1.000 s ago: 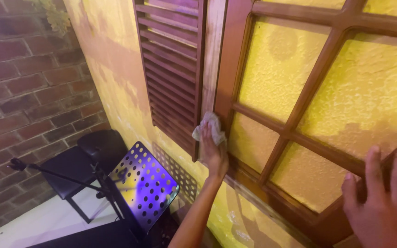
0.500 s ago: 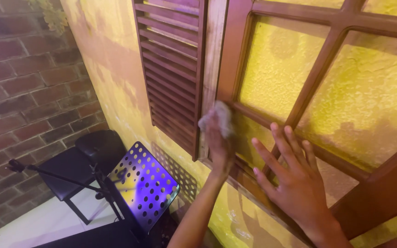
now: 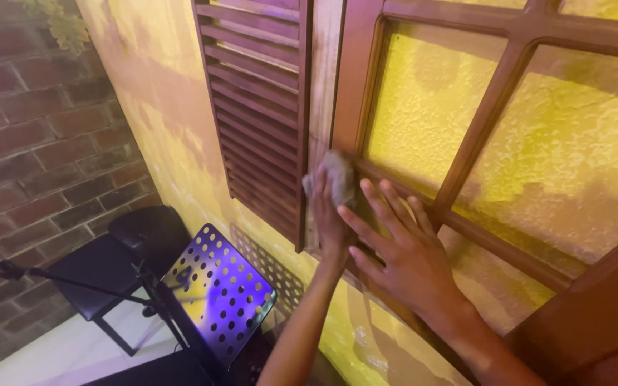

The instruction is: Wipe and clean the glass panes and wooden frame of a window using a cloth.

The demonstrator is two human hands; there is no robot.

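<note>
My left hand (image 3: 329, 214) grips a grey cloth (image 3: 337, 175) and presses it against the left upright of a brown wooden window frame (image 3: 355, 78). My right hand (image 3: 402, 250) is spread flat with its fingers apart, laid against the frame's lower rail just right of the cloth. The frame's crossbars divide panes of rough yellow glass (image 3: 423, 107). A brown louvred shutter (image 3: 259, 107) hangs directly left of the frame.
Below, a perforated metal music stand (image 3: 219, 293) leans near a black padded stool (image 3: 126, 250) and a black tripod arm (image 3: 59, 282). A brick wall (image 3: 30, 143) stands at left, a yellow plastered wall (image 3: 159, 121) beside the shutter.
My right hand has swung from the lower right corner leftward onto the frame beside the cloth. My left hand has slid the cloth slightly up the frame's upright.
</note>
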